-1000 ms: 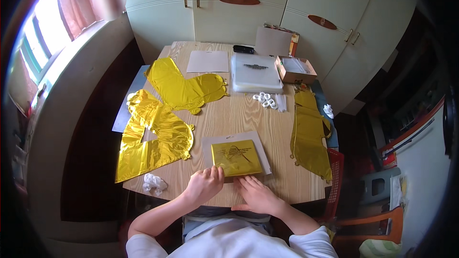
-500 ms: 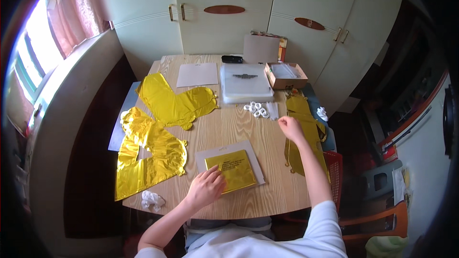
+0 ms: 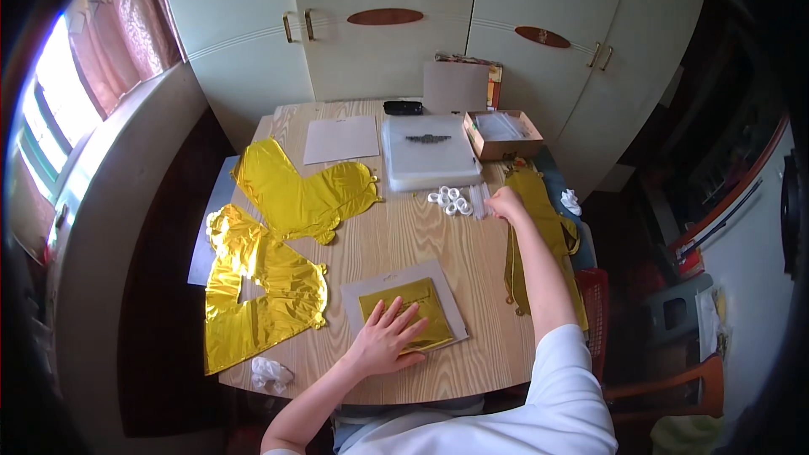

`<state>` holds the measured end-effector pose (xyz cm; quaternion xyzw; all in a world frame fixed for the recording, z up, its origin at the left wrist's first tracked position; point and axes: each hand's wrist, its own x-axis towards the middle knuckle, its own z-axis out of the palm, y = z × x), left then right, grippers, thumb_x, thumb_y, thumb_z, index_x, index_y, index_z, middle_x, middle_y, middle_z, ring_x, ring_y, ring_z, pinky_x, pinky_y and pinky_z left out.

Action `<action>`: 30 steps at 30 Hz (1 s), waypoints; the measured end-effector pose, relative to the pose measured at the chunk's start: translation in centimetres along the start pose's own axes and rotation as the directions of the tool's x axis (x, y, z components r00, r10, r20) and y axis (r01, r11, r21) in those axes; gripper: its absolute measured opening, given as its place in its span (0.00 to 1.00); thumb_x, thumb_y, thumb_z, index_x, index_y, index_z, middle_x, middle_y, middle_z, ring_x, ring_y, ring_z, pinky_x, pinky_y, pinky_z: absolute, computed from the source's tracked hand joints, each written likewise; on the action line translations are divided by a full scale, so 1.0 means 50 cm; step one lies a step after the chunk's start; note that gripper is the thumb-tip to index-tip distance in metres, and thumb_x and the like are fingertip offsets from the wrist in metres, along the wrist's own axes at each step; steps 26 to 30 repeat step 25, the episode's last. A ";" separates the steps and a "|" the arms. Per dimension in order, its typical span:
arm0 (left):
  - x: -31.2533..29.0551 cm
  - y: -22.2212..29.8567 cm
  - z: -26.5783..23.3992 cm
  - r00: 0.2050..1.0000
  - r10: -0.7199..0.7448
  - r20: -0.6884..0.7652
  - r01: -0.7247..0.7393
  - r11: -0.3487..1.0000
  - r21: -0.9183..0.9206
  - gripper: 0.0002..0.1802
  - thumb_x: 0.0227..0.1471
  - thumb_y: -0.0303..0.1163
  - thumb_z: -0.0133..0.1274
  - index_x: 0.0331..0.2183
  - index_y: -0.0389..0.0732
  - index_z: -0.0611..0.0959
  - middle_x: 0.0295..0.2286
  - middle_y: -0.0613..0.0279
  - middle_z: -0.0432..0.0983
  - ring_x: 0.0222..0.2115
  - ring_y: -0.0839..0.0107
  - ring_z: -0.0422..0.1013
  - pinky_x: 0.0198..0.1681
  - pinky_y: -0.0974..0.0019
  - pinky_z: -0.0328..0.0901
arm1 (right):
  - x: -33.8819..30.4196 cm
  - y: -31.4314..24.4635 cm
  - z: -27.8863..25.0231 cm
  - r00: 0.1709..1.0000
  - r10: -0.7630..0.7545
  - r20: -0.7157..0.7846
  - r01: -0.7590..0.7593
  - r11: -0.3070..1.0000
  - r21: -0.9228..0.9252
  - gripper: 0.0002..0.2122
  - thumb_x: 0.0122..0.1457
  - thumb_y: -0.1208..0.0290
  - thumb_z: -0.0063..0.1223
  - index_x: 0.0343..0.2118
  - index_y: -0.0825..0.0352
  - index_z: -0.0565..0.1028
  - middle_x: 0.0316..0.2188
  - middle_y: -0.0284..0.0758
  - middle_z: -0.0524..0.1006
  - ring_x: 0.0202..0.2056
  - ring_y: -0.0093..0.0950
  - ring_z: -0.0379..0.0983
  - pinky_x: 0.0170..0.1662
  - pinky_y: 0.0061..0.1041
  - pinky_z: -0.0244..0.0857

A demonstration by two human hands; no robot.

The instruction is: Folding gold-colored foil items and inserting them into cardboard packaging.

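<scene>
My left hand [image 3: 386, 341] lies with fingers spread on a folded gold foil balloon [image 3: 425, 307], which rests on a pale grey card [image 3: 455, 320] near the table's front. My right hand [image 3: 506, 204] reaches to the far right, its fingers closed at the edge of a small bunch of thin translucent straws [image 3: 479, 200]. Whether a straw is in the pinch is hidden. Left of the straws is a cluster of white ribbon rolls [image 3: 451, 200]. Under my right forearm, another flat gold foil balloon [image 3: 535, 236] hangs partly over the table's right side.
Two flat gold foil balloons [image 3: 303, 190] [image 3: 265, 286] cover the table's left side. A stack of clear bags [image 3: 430, 160], an open cardboard box [image 3: 506, 145], a grey card [image 3: 341, 139] and a black object [image 3: 403, 108] stand toward the back. Crumpled white tissue [image 3: 270, 373] lies front left.
My left hand has flattened and spread its fingers over the folded balloon. My right hand has moved slightly closer to the straws, its fingertips now meeting them. The view has shifted a little.
</scene>
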<state>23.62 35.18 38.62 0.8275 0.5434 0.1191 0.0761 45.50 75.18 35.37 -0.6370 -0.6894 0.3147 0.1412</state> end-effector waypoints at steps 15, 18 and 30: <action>0.006 -0.001 0.021 0.993 0.111 -0.051 -0.116 0.986 -0.117 0.28 0.49 0.42 0.57 0.50 0.39 0.75 0.55 0.51 0.66 0.60 0.53 0.57 0.63 0.47 0.50 | -0.669 -0.031 -0.064 0.784 -0.533 0.318 0.464 0.843 0.271 0.04 0.57 0.71 0.56 0.34 0.64 0.77 0.25 0.33 0.79 0.27 0.22 0.76 0.33 0.23 0.69; 0.008 -0.002 0.030 0.990 0.095 -0.106 -0.113 0.977 -0.181 0.28 0.48 0.39 0.57 0.51 0.39 0.75 0.54 0.51 0.67 0.60 0.53 0.58 0.63 0.47 0.51 | -0.732 0.022 -0.028 0.798 -0.476 0.370 0.419 0.879 0.227 0.06 0.56 0.70 0.56 0.35 0.64 0.77 0.27 0.36 0.79 0.29 0.28 0.78 0.34 0.26 0.70; 0.007 -0.001 0.032 0.991 0.088 -0.101 -0.106 0.976 -0.189 0.30 0.47 0.38 0.57 0.53 0.40 0.73 0.55 0.52 0.67 0.60 0.53 0.58 0.63 0.46 0.49 | -0.761 0.052 0.044 0.859 -0.448 0.247 0.420 0.894 0.158 0.07 0.56 0.70 0.55 0.36 0.64 0.77 0.30 0.39 0.80 0.31 0.33 0.78 0.36 0.30 0.71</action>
